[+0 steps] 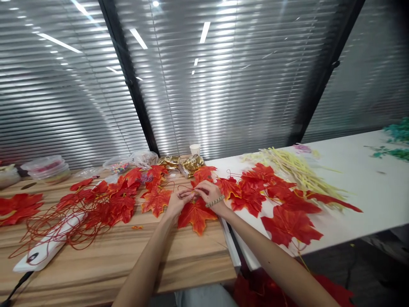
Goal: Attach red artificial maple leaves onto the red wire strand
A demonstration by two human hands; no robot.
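The bare front strip of the pale wooden table runs to its near edge, while red artificial maple leaves on thin red cord crowd the far half and spill right across the seam onto the white table. Both forearms reach forward and converge near that seam, the right wrist wearing a beaded bracelet. The left hand and right hand meet fingertip to fingertip, fingers pressed together pinching at the top of a red-orange fabric maple leaf lying flat beneath them.
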